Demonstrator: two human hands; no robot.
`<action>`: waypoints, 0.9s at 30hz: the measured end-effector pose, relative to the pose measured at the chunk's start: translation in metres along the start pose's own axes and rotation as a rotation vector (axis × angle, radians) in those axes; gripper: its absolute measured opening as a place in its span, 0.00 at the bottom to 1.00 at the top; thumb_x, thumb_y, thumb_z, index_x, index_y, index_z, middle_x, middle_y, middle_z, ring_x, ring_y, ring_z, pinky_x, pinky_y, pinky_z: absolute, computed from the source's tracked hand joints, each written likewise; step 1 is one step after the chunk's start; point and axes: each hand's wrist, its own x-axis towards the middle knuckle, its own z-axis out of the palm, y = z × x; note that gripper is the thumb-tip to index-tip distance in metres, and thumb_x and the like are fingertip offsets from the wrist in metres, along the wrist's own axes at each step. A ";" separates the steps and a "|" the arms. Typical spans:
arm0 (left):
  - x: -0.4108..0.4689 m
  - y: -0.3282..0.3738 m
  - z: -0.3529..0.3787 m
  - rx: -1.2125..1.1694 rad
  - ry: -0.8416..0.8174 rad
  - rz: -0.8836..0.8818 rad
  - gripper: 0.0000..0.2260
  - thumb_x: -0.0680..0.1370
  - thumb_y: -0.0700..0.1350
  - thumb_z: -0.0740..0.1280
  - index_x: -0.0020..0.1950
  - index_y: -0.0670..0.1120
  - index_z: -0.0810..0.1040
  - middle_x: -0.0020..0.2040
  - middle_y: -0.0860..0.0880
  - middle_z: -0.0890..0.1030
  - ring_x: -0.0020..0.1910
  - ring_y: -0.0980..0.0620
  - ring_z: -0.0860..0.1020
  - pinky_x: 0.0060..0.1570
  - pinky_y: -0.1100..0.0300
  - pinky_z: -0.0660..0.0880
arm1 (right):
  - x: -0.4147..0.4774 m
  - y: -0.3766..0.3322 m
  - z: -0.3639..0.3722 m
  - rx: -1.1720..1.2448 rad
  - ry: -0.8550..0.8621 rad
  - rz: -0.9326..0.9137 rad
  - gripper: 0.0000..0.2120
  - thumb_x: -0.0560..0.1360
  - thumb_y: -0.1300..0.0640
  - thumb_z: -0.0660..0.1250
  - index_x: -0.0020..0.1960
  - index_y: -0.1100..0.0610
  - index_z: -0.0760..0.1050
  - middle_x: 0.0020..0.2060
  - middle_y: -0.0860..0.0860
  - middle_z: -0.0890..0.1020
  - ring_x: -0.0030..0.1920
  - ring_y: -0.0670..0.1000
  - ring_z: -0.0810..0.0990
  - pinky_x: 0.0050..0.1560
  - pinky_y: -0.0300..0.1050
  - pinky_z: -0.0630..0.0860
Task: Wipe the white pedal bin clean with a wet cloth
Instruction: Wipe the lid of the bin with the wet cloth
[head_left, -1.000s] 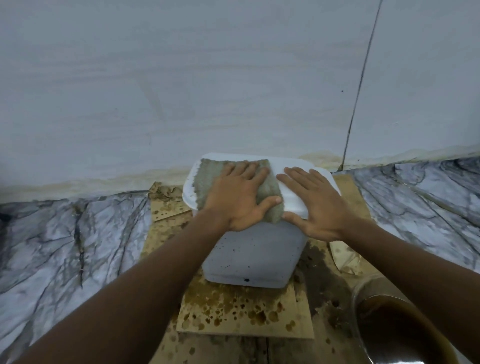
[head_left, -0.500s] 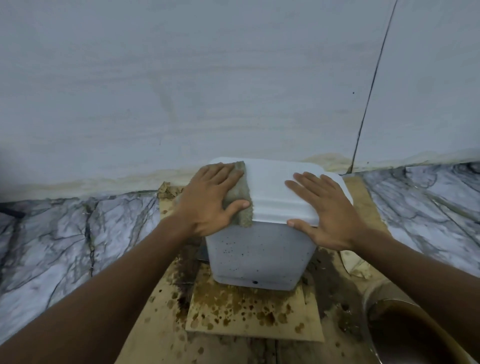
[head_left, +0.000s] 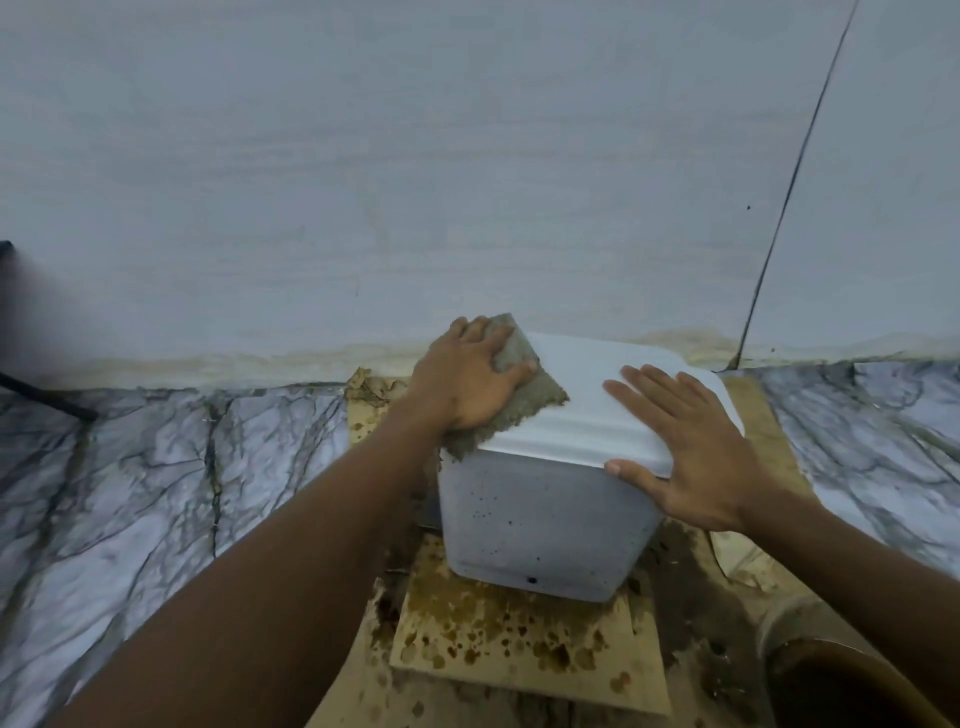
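Head view, contents as seen. Item one: your left hand (head_left: 470, 376), laid flat with fingers spread, pressing a grey-brown cloth (head_left: 511, 387) onto the lid; it is not clenched around the cloth, only bearing down on it. The cloth sticks out past your thumb and trails over the lid's near left corner. Item two: your right hand (head_left: 691, 452), open and flat, fingers apart, resting on the lid just across from the left one, thumb hooked over the lid's front edge; it holds nothing. Item three: bin (head_left: 545, 519), white, boxy, lid shut, directly beneath both palms; bare lid shows between your hands. Its front wall below your right thumb carries small dark specks. Item four: cardboard (head_left: 519, 644), brown-stained and spotted, flat under the bin and reaching toward you from your wrists. Item five: floor (head_left: 156, 493), grey veined marble, to the outer side of each forearm. Item six: wall (head_left: 415, 182), pale, just beyond your fingertips, with a yellowish stain along its base. Item seven: round dark container (head_left: 852, 686), partly cut off, below your right forearm.
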 end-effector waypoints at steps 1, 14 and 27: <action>-0.001 -0.001 -0.001 -0.023 -0.010 -0.020 0.33 0.82 0.67 0.50 0.83 0.53 0.52 0.83 0.50 0.50 0.82 0.49 0.47 0.78 0.47 0.50 | 0.000 0.000 0.000 -0.001 0.000 0.000 0.38 0.76 0.28 0.54 0.81 0.45 0.56 0.81 0.47 0.57 0.81 0.48 0.52 0.81 0.56 0.49; -0.017 -0.003 0.004 0.049 0.045 0.047 0.32 0.82 0.67 0.46 0.83 0.52 0.52 0.83 0.49 0.52 0.81 0.49 0.47 0.78 0.48 0.50 | 0.000 -0.008 0.000 -0.012 0.026 0.032 0.39 0.76 0.29 0.54 0.81 0.47 0.58 0.80 0.48 0.60 0.80 0.49 0.54 0.80 0.47 0.43; -0.027 0.005 0.014 0.172 0.107 0.075 0.35 0.80 0.69 0.41 0.82 0.52 0.54 0.82 0.48 0.55 0.81 0.46 0.51 0.79 0.45 0.51 | -0.001 -0.002 0.004 0.000 0.043 0.027 0.38 0.75 0.30 0.58 0.80 0.46 0.59 0.80 0.47 0.61 0.80 0.49 0.55 0.80 0.45 0.42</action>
